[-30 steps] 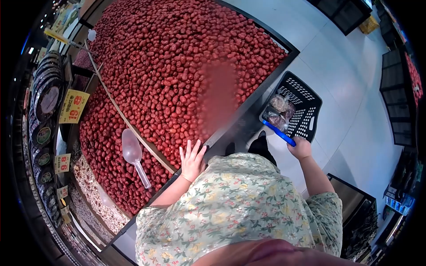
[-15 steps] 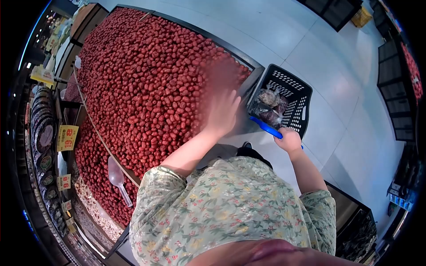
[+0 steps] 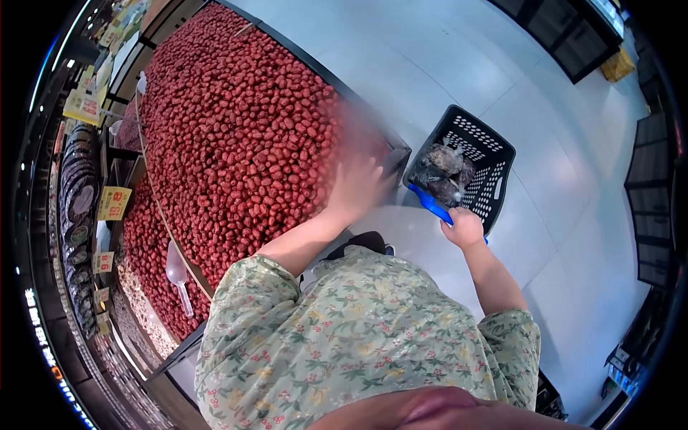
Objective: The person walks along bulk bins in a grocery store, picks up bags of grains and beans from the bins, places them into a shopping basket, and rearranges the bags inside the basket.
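My left hand is held over the near right edge of a big heap of red dried dates. Its fingers look spread, with nothing seen in them; a smear blurs the area above. I cannot tell whether it touches the dates. My right hand is wrapped round the blue handle of a black perforated shopping basket. Inside the basket lie several knotted clear plastic bags with dark and pale contents.
A clear plastic scoop rests on dates beyond a divider at the left. Yellow price tags and a row of dark packages line the far left shelf. Pale tiled floor stretches right, with dark cabinets at the upper right.
The view has shifted and turned a little, and a dark shoe has come forward by the date bin. My left hand stays beside the dates; my right hand keeps hold of the basket handle.
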Available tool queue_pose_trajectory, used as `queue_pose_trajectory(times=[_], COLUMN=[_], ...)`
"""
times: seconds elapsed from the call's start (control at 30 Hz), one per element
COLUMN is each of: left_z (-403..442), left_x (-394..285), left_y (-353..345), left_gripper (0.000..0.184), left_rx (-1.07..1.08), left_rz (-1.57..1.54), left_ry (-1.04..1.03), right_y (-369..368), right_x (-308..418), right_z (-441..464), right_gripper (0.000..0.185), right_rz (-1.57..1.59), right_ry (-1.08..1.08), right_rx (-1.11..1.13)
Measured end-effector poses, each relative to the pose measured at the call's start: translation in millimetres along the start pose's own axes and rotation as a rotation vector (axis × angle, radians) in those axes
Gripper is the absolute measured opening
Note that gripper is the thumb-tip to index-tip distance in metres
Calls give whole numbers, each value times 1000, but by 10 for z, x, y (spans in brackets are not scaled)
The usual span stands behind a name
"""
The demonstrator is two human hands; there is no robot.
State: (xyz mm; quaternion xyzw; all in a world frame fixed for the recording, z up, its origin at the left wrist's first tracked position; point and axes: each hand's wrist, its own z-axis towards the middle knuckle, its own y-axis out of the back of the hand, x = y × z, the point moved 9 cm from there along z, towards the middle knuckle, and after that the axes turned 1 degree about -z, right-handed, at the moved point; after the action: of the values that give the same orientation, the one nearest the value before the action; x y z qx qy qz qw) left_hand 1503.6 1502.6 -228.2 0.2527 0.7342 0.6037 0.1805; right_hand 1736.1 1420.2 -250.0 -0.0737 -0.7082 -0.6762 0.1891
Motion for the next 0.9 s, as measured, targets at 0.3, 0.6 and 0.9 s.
queue_pose_trajectory(times=[0.3, 0.6, 0.9], left_z=[-60, -42, -57], left_x=[20, 40, 47], left_y=[190, 221, 90], left_gripper=[57, 66, 64], left_rx=[-195, -96, 43], left_rz=[-260, -311, -310], left_ry=[-80, -79, -75], right_y=[233, 390, 382], right_x=[-365, -750, -1261], right_z=[211, 383, 775], right_gripper=[20, 19, 22], right_rz=[16, -44, -75], right_ry=[151, 411, 557], right_rx=[59, 185, 550])
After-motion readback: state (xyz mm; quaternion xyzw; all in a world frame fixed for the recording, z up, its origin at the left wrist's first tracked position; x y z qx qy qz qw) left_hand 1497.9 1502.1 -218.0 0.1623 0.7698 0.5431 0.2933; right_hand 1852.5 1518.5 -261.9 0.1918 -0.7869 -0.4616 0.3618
